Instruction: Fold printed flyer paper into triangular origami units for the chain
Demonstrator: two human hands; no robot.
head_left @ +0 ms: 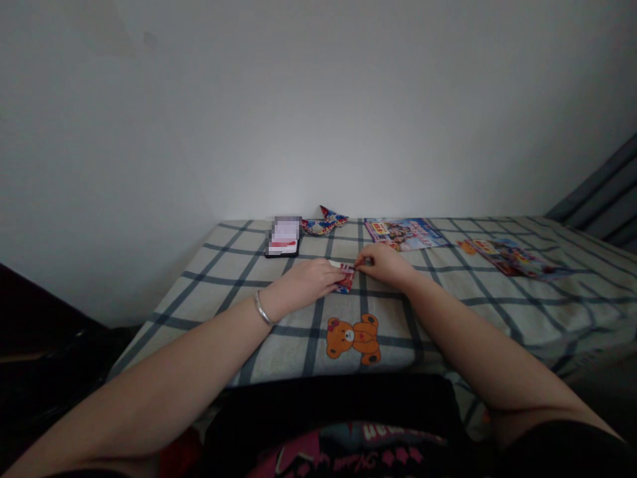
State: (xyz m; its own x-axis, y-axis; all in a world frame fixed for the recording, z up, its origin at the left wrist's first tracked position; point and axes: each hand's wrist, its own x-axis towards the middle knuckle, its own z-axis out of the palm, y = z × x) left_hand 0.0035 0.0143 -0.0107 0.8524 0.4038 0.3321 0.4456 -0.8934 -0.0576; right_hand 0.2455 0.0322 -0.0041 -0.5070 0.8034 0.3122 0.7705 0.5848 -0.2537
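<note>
A small piece of folded, colourfully printed paper (347, 277) lies on the checked cloth in front of me, red and white with some blue. My left hand (311, 280), a silver bangle at its wrist, holds the paper down from the left, its fingers across it and covering part of it. At the paper's upper right edge, the thumb and forefinger of my right hand (381, 265) are pinched together on it. The left hand hides how far the paper reaches to that side.
A phone (283, 238) leans behind my left hand, its screen partly blurred out. Beside it rests a folded printed-paper shape (326, 222) with a raised point. Two colourful printed sheets or booklets (405, 234) (517, 257) lie to the right. A white wall (318, 106) rises behind the cloth (223, 265).
</note>
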